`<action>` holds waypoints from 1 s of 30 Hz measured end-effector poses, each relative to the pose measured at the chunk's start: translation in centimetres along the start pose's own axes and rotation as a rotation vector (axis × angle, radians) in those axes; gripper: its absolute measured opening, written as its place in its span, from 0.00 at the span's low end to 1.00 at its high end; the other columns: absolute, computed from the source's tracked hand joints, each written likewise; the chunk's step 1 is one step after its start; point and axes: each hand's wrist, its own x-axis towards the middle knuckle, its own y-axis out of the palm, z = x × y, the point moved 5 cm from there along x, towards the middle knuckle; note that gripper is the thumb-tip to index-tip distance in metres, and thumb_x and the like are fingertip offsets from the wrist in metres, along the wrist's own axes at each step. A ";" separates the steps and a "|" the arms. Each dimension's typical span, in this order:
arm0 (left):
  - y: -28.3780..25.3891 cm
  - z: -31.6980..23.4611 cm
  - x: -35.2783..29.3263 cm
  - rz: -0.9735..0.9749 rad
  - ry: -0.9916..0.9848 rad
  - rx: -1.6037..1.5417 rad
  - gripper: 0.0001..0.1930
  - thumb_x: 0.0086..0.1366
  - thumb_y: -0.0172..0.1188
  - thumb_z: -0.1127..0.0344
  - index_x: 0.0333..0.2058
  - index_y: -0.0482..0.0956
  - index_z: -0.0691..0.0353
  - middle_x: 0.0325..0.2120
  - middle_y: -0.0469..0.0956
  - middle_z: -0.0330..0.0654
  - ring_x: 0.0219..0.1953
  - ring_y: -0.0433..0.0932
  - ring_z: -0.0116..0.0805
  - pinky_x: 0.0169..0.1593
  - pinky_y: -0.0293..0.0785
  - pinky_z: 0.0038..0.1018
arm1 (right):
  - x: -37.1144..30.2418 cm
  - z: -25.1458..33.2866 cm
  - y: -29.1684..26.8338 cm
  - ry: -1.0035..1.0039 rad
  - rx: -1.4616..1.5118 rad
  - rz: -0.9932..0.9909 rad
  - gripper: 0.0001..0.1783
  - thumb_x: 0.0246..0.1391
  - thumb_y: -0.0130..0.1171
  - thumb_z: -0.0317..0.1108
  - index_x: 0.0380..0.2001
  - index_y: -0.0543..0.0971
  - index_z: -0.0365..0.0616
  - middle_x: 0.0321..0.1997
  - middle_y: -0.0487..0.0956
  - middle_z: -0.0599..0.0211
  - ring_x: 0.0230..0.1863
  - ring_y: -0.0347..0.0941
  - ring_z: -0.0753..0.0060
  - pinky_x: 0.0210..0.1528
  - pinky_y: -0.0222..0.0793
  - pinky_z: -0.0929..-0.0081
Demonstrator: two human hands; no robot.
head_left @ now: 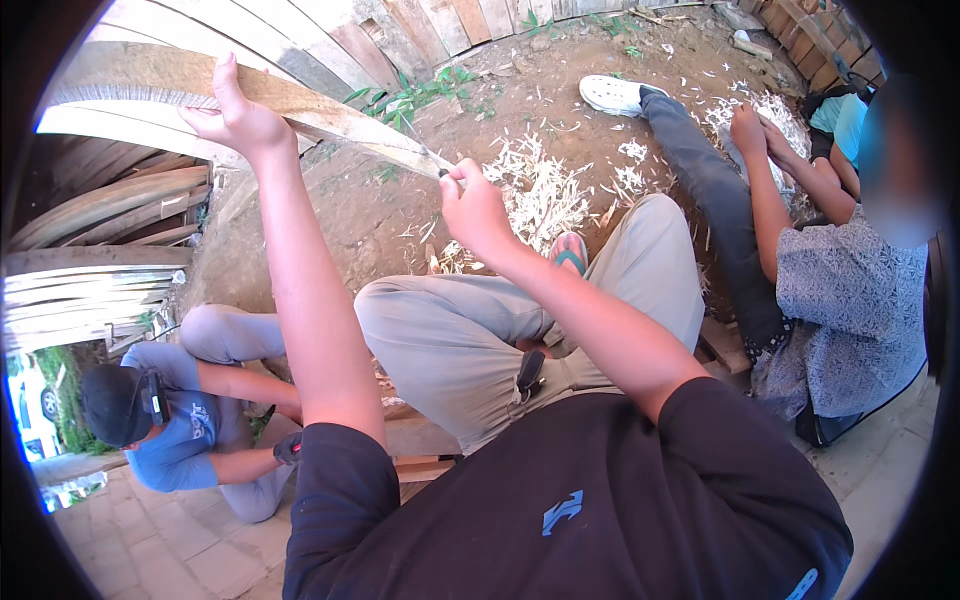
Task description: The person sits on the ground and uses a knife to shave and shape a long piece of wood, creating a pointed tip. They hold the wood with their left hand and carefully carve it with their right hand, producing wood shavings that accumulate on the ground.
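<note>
Head view: left hand (235,120) raised, fingers curled over the upper edge of a long, thin wooden slat (300,105), palm pressed to its face. Grip is closed around the edge, not spread. The slat runs from beyond that grip down and rightward to the right hand (475,205), tapering as it nears it. Right hand is fisted tight on the handle of a small knife (432,160); the blade shows just above the fist, lying against the slat's narrow end.

Below the right hand's grip, pale wood shavings (545,190) lie heaped on bare dirt. Nearer the body, the person's bent knees in grey trousers.

Handling judgement: the slat looks light, stiff along its length but thin enough to flex or split near the whittled tip; edges probably splintery. Best held broad-side, well back from the blade, as the left hand does.

Two other people sit nearby, one on each side.
</note>
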 end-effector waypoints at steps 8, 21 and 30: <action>-0.2 -0.2 -0.1 -0.073 0.028 0.056 0.37 0.63 0.64 0.66 0.63 0.52 0.68 0.44 0.74 0.53 0.37 0.76 0.40 0.41 0.78 0.38 | -0.4 -1.0 -1.3 -0.017 0.064 0.044 0.10 0.67 0.57 0.38 0.43 0.77 0.42 0.23 0.78 0.60 0.24 0.74 0.68 0.28 0.67 0.66; 0.0 -0.4 -0.4 -0.065 -0.010 0.100 0.33 0.64 0.63 0.68 0.61 0.57 0.73 0.56 0.69 0.57 0.54 0.74 0.43 0.60 0.74 0.40 | 1.2 -1.4 -1.1 -0.044 0.072 0.018 0.10 0.66 0.57 0.38 0.40 0.79 0.42 0.23 0.80 0.57 0.23 0.76 0.65 0.28 0.67 0.63; 0.5 -1.1 -0.5 -0.056 0.056 0.144 0.33 0.65 0.62 0.68 0.62 0.55 0.73 0.58 0.66 0.60 0.57 0.72 0.44 0.61 0.74 0.39 | 0.7 3.2 -2.3 -0.132 -0.022 0.068 0.12 0.66 0.58 0.39 0.42 0.80 0.42 0.25 0.82 0.53 0.25 0.79 0.58 0.30 0.70 0.62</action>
